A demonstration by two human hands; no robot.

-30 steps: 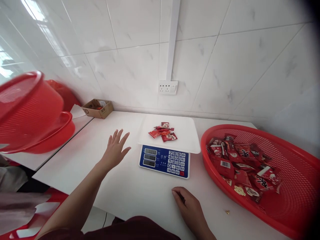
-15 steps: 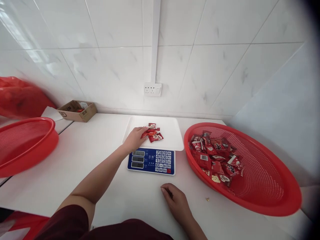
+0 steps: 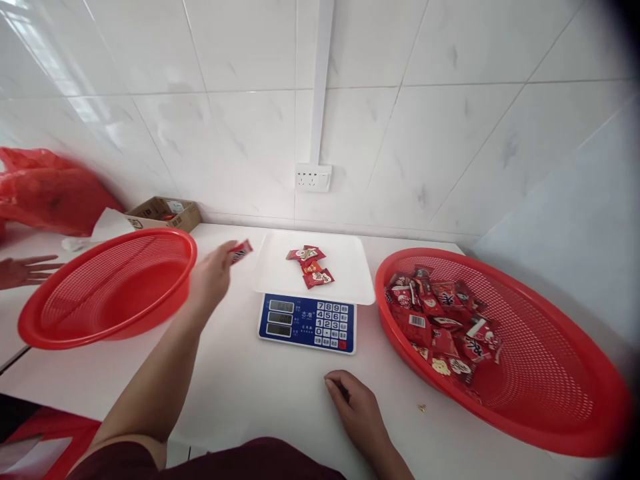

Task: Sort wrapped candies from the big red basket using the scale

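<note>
My left hand (image 3: 210, 280) is raised between the left red basket (image 3: 190, 273) and the scale, its fingers closed on a small red snack packet (image 3: 241, 251). Several more red packets (image 3: 316, 275) lie in a loose pile on the white weighing pan (image 3: 270, 273). Under the pan is the blue scale panel (image 3: 306, 330) with its number keys and displays. My right hand (image 3: 354, 403) rests on the white table in front of the scale, fingers curled and nothing visible in them. To its right stands a red basket (image 3: 535, 353) holding many red packets (image 3: 445, 327).
Another person's hand (image 3: 25, 272) reaches in at the far left, fingers spread. A red plastic bag (image 3: 55, 193) and a cardboard box (image 3: 187, 217) stand by the tiled wall. A wall socket (image 3: 313, 178) is behind the scale. A tiny gold-coloured bit (image 3: 422, 407) lies on the table.
My left hand has lifted a packet off the pan and moved left. The left basket has shifted right, and another person's hand has come into view. My right hand stays put.
</note>
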